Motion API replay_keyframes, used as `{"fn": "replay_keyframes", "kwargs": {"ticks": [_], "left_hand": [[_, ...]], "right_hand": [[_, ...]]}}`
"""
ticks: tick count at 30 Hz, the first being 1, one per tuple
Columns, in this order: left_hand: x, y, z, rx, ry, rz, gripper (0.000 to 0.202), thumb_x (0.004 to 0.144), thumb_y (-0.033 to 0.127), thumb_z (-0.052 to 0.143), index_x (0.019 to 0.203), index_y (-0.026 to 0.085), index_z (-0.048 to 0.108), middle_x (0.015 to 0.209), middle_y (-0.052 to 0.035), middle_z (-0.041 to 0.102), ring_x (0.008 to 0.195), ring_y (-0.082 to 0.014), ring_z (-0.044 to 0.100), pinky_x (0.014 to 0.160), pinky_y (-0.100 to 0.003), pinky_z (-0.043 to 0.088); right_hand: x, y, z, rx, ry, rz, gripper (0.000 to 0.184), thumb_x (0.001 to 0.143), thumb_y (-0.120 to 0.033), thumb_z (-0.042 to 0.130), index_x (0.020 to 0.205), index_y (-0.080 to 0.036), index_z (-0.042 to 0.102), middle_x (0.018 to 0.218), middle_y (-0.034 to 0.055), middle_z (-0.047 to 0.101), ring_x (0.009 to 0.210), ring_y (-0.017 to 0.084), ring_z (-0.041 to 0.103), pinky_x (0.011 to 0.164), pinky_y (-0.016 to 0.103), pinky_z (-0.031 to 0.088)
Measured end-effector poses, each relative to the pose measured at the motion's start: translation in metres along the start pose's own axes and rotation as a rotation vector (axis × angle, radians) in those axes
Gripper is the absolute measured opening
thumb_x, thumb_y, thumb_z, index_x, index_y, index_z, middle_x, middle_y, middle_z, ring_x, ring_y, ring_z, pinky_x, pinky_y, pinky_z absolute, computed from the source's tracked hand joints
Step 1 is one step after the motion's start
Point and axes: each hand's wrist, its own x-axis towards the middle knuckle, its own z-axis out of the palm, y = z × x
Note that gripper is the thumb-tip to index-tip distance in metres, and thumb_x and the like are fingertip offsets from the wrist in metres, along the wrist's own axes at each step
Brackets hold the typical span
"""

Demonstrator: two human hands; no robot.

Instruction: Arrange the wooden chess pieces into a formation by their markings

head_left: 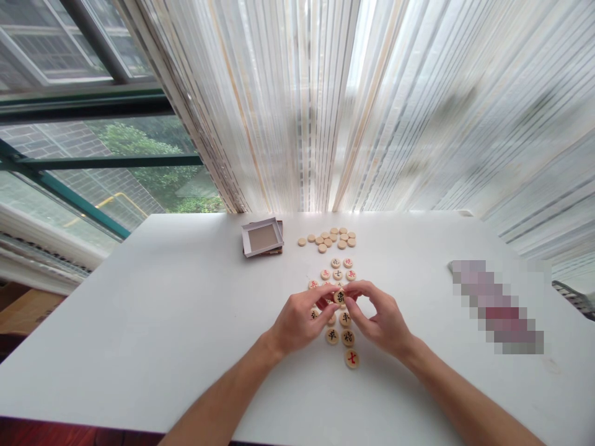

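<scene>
Between the fingertips of both hands is a round wooden xiangqi piece (340,298) with a black character facing up. My left hand (302,317) pinches it from the left, and my right hand (379,314) grips its right side with thumb and fingers. Other xiangqi pieces with red or black characters lie around and under the hands. A red-marked piece (352,358) is nearest to me, with a black-marked piece (348,337) just beyond it. My fingers partly hide several pieces in the middle.
Farther back, several pieces (333,238) lie with no characters visible. A shallow open box (263,238) sits left of them on the white table (162,322). To the right lies a pixelated object (499,306). A striped curtain (316,111) hangs behind the table.
</scene>
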Motion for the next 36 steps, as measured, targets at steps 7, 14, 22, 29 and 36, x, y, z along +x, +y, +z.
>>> {"fn": "replay_keyframes", "kwargs": {"ticks": [7,14,22,29,36], "left_hand": [[0.0017,0.003,-0.0026,-0.076,0.0,-0.071,0.035,0.092,0.024,0.064,0.127,0.02,0.063,0.111,-0.0079,0.074,0.079,-0.015,0.071,0.078,-0.029,0.061],[0.0033,0.0081,-0.005,-0.162,-0.037,-0.139,0.033,0.094,0.023,0.06,0.127,0.019,0.062,0.106,-0.0074,0.074,0.076,-0.0141,0.072,0.076,-0.028,0.06],[0.0048,0.0095,-0.0031,-0.256,-0.018,-0.25,0.028,0.095,0.03,0.061,0.118,0.016,0.064,0.095,-0.0074,0.075,0.076,-0.0167,0.074,0.077,-0.031,0.061],[0.004,0.0093,0.0006,-0.357,0.021,-0.365,0.029,0.089,0.039,0.068,0.104,0.015,0.065,0.086,-0.0073,0.077,0.069,-0.018,0.074,0.064,-0.028,0.062],[0.0026,0.0072,0.0034,-0.389,0.041,-0.374,0.03,0.086,0.043,0.071,0.096,0.016,0.066,0.086,-0.0072,0.078,0.065,-0.0172,0.074,0.057,-0.025,0.06]], "right_hand": [[-0.0019,0.001,0.0006,0.044,-0.047,-0.01,0.03,0.09,-0.014,0.062,0.118,-0.023,0.059,0.096,0.0048,0.069,0.081,0.018,0.067,0.075,0.034,0.059],[-0.0013,0.0023,0.0007,0.058,-0.054,-0.018,0.032,0.091,-0.013,0.062,0.121,-0.024,0.059,0.1,0.0055,0.068,0.082,0.018,0.065,0.075,0.034,0.059],[0.0003,-0.0007,0.0017,0.027,-0.041,-0.068,0.03,0.091,-0.014,0.063,0.119,-0.026,0.06,0.096,0.0051,0.069,0.08,0.018,0.066,0.073,0.034,0.06],[-0.0033,0.0007,0.0054,0.0,-0.05,-0.094,0.031,0.09,-0.015,0.064,0.118,-0.027,0.061,0.094,0.0041,0.07,0.079,0.018,0.068,0.071,0.033,0.06],[-0.0047,0.0008,0.0081,-0.008,-0.064,-0.117,0.029,0.089,-0.013,0.065,0.115,-0.026,0.061,0.09,0.0036,0.068,0.078,0.018,0.067,0.069,0.031,0.059]]}}
